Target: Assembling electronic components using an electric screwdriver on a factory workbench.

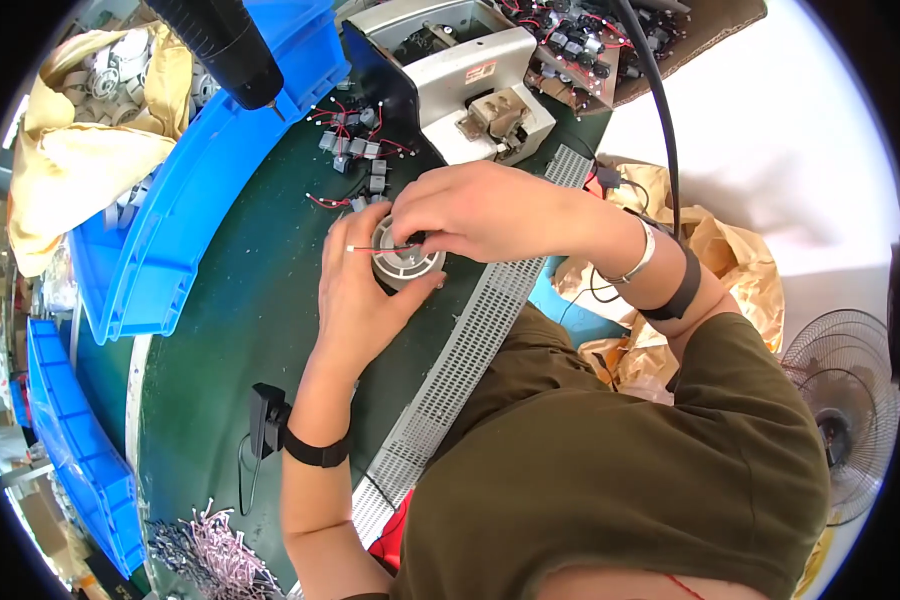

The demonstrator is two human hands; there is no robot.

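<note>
My left hand (355,290) is wrapped round a round, pale grey plastic housing (407,268), its open side facing up, just above the green bench. Over the housing's middle, my right hand (460,215) pinches a small dark motor (416,239), mostly hidden by the fingers. From it a thin red and black wire (375,249) runs left across the rim to a white connector. Just beyond my left fingertips lie several small grey motors (355,145) with red wires.
An electric screwdriver (235,65) hangs at the upper left, near a blue bin (185,215) of white parts. A grey metal machine (475,85) stands at the back. A perforated metal strip (450,350) edges the bench. Bundled wires (215,550) lie lower left.
</note>
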